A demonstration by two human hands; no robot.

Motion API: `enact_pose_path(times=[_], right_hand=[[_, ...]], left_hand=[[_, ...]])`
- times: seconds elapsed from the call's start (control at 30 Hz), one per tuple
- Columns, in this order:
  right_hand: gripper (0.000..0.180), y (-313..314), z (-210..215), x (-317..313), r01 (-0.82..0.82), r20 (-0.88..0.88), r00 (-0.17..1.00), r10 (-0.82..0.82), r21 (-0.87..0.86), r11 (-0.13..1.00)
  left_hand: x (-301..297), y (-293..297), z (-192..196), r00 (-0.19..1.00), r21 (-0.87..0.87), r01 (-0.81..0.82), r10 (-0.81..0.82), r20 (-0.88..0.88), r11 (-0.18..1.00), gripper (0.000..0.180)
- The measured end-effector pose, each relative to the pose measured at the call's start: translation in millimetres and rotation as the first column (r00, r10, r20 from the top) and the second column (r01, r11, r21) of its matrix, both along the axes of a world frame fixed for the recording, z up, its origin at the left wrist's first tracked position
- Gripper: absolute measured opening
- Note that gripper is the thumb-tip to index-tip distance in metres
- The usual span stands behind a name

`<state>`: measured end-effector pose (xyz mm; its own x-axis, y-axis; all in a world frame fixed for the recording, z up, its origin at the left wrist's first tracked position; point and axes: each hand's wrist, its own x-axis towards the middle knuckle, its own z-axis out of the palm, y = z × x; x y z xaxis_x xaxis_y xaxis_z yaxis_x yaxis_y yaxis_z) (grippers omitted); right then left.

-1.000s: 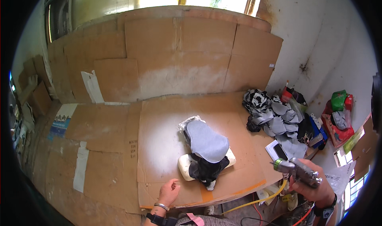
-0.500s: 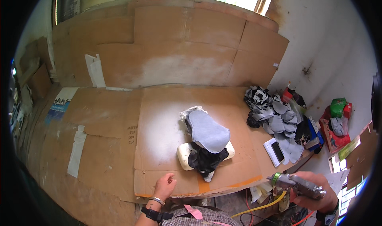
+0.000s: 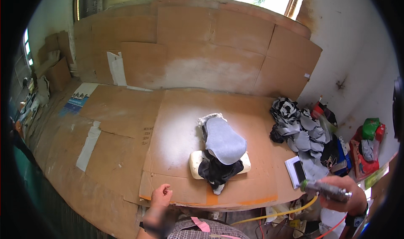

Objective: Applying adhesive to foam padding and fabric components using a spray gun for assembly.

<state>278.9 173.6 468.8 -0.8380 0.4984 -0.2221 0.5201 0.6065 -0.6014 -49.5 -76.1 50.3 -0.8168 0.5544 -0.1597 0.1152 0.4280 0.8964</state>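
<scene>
My right hand grips a metal spray gun with a green ring at its front, off the table's right front edge. A yellow hose runs up toward the gun. My left hand is by the cardboard's front edge, fingers loosely curled and apart, holding nothing. Between the hands, out of touch of both, a grey rounded fabric piece tops a small pile. Beneath it are bunched black cloth and a cream block-like support.
Cardboard covers the table, and an upright cardboard screen stands behind. At right lie a heap of grey and black fabric pieces, a phone on a white box, and a red bag. Cables hang below the front edge.
The view has turned slightly left. My right hand has moved a little right with the spray gun, and my left hand slightly left. The fabric pile stands as before.
</scene>
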Motion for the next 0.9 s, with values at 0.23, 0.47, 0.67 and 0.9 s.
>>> enact_pose_path(times=[0.23, 0.47, 0.67, 0.9], right_hand=[[0.051, 48.9, -10.8, 5.9, -0.113, -0.154, 0.983, 0.102, -0.067, 0.991], [0.048, 76.1, -21.9, 37.2, 0.11, -0.281, 0.942, -0.185, -0.264, 0.958], [0.047, 80.7, -27.5, 53.8, -0.054, -0.222, 0.975, 0.023, -0.135, 0.989], [0.044, 78.6, -40.5, 57.1, -0.169, -0.277, 0.952, 0.134, -0.106, 0.98]], left_hand=[[35.9, 32.1, 11.4, 1.0, 0.004, -0.005, 0.005, 0.007, 1.0, 0.028], [57.5, 60.8, 20.3, 0.999, 0.002, 0.03, -0.03, -0.014, 1.0, 0.028], [62.5, 66.9, 20.3, 1.0, -0.002, 0.022, -0.022, -0.005, 1.0, 0.028], [62.8, 85.5, 24.0, 0.999, 0.003, 0.047, -0.047, -0.003, 0.999, 0.026]])
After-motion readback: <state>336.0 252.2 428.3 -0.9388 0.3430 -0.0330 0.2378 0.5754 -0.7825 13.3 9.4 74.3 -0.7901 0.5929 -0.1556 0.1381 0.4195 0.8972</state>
